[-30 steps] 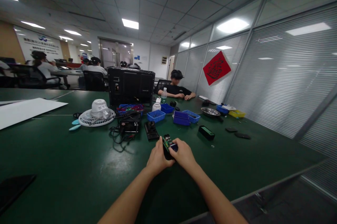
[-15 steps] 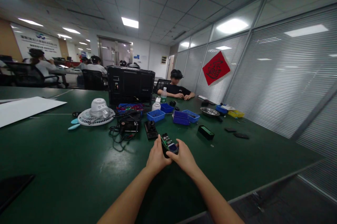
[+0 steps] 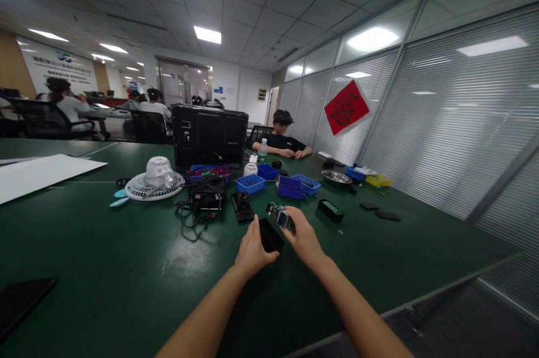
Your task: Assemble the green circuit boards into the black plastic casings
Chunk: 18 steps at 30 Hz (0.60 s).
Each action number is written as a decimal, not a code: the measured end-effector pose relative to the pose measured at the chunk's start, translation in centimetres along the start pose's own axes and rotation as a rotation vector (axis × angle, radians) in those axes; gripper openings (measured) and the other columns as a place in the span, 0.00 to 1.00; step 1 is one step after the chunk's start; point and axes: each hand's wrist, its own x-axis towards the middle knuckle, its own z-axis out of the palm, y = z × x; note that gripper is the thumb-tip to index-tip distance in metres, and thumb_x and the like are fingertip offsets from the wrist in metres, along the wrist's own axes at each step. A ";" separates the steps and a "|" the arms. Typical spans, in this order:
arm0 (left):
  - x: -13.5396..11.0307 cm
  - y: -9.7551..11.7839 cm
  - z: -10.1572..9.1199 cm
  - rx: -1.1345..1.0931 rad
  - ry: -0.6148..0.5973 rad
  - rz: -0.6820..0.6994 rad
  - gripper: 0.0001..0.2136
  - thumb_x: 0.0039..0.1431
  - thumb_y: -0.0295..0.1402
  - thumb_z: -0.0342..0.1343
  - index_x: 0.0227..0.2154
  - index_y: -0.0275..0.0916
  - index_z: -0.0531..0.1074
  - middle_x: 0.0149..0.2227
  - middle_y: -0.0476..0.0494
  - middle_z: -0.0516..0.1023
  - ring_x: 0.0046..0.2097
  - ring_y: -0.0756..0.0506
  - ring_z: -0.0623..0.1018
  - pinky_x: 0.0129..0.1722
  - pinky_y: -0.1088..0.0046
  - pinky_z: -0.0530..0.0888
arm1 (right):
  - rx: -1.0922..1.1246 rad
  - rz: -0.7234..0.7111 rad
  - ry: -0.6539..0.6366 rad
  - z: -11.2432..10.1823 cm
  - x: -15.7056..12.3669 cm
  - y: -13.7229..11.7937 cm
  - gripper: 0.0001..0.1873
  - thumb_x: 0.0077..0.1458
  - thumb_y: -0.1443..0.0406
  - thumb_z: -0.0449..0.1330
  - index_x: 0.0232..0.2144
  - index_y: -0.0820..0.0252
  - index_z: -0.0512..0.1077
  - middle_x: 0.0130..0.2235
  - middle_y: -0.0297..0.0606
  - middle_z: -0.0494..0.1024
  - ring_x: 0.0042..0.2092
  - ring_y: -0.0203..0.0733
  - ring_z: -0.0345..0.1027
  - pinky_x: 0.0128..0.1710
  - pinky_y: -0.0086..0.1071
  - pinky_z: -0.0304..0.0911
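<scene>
- The open black rectangular case [image 3: 270, 236], the landmark here, sits low over the dark green tabletop [image 3: 177, 290]; whether it touches the surface I cannot tell.
- The left hand [image 3: 252, 254] grips the case from its left side, fingers along the far-left edge and thumb across the near end.
- The right hand [image 3: 304, 236], to the right of the case, pinches a green circuit board with a small rectangular screen [image 3: 281, 218] between thumb and fingers.
- That board is outside the case, tilted, just beyond its far-right edge; whether their edges touch I cannot tell.
- Near the case, beyond and left: a black device on a flat base [image 3: 242, 207].
- Farther left of the case: a black box with tangled cables [image 3: 206, 201], then a white round plastic fan part [image 3: 155, 185].
- Right of the case: a black oblong box with a green top [image 3: 330, 211] and a small white ring [image 3: 341, 232].
- Well beyond the case: blue plastic bins [image 3: 289, 188].
</scene>
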 end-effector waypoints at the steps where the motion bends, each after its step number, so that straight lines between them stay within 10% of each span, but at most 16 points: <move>1: 0.0 0.0 0.0 -0.004 -0.009 0.009 0.53 0.34 0.41 0.62 0.61 0.31 0.37 0.60 0.32 0.53 0.59 0.37 0.58 0.56 0.64 0.58 | -0.062 -0.140 -0.066 -0.5 0.3 0.2 0.16 0.54 0.68 0.51 0.46 0.58 0.63 0.50 0.44 0.66 0.50 0.43 0.61 0.46 0.39 0.61; 9: 0.2 -0.7 0.3 -0.020 -0.040 0.033 0.53 0.34 0.41 0.61 0.61 0.32 0.37 0.59 0.32 0.55 0.58 0.37 0.60 0.55 0.63 0.59 | -0.401 -0.722 -0.402 -0.9 0.3 1.4 0.18 0.57 0.71 0.47 0.48 0.58 0.64 0.52 0.45 0.66 0.48 0.45 0.60 0.46 0.42 0.61; 14: 0.3 -1.0 0.6 0.019 -0.022 0.049 0.52 0.36 0.43 0.59 0.61 0.29 0.37 0.60 0.31 0.54 0.59 0.37 0.59 0.55 0.63 0.59 | -0.299 -0.584 -0.473 -0.7 -1.0 0.8 0.24 0.53 0.73 0.49 0.52 0.53 0.61 0.56 0.41 0.62 0.54 0.46 0.55 0.50 0.44 0.57; 18: 0.1 -0.7 0.5 0.031 -0.011 0.037 0.52 0.35 0.43 0.60 0.61 0.30 0.37 0.60 0.32 0.53 0.59 0.38 0.58 0.55 0.65 0.59 | -0.148 -0.207 -0.301 -0.8 -0.9 -0.1 0.28 0.49 0.75 0.47 0.53 0.57 0.61 0.54 0.43 0.64 0.53 0.43 0.56 0.51 0.42 0.56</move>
